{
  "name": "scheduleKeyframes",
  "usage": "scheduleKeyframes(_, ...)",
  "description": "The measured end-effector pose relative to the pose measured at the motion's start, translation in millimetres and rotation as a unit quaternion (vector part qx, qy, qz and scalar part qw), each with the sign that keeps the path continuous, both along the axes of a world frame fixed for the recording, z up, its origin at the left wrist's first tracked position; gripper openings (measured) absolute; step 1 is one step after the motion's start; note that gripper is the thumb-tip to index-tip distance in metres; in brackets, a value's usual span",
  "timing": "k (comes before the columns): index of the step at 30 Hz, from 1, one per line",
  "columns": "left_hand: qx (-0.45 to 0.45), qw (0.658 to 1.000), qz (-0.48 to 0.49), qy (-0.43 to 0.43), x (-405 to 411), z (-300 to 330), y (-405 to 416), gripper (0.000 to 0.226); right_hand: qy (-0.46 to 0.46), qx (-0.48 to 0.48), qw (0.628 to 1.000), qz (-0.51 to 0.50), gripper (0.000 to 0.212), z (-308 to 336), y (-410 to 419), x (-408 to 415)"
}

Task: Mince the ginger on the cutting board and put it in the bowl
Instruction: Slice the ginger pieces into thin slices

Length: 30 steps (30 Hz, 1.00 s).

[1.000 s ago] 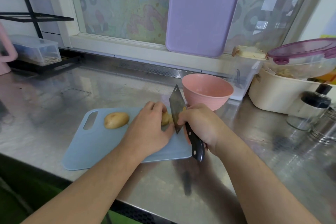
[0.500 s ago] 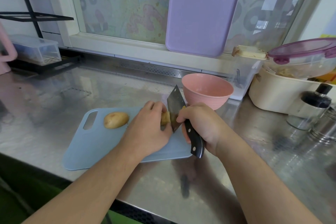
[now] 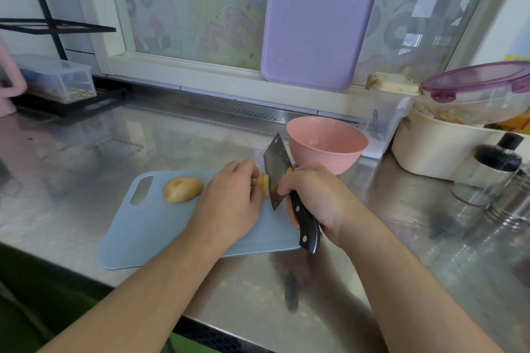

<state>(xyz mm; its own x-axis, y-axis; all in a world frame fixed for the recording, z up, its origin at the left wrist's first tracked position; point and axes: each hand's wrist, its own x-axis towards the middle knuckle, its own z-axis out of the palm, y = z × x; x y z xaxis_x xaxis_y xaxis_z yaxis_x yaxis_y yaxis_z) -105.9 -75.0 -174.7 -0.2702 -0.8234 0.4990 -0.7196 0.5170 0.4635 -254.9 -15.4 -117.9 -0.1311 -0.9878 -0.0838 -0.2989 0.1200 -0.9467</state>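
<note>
Two ginger pieces lie on one blue cutting board (image 3: 160, 235): a whole lump (image 3: 182, 190) and a second piece (image 3: 263, 184) (partly hidden by a hand). One cleaver (image 3: 276, 173), one pink bowl (image 3: 327, 144). Two hands, left (image 3: 229, 203) and right (image 3: 318, 198). One purple board (image 3: 318, 17) against the window, one dark-capped bottle (image 3: 493, 166).

tan ginger (image 3: 263, 184) on blue board (image 3: 160, 233), pink bowl (image 3: 327, 143)

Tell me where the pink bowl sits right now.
The pink bowl stands on the steel counter just beyond the blue cutting board's far right corner, behind the right hand holding the knife.
</note>
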Motion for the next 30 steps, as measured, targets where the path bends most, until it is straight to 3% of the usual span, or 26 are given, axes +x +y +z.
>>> scheduleKeyframes(11,-0.001,0.999,0.021,0.029,5.3,0.1,1.9,0.015,0.010,0.001,1.000,-0.002,0.016,0.7,0.6,0.0)
scheduleKeyframes(16,0.000,0.999,0.032,0.012,4.0,2.2,4.6,0.002,0.010,0.001,1.000,-0.008,0.014,0.9,0.3,1.5)
scheduleKeyframes(21,0.005,0.998,0.050,-0.031,0.5,4.3,5.7,0.013,0.005,0.004,1.000,-0.007,0.013,-0.6,-0.4,1.5)
scheduleKeyframes(30,0.043,0.995,0.075,0.053,7.0,7.8,6.2,0.008,0.008,0.006,1.000,-0.010,0.012,0.7,0.5,2.5)
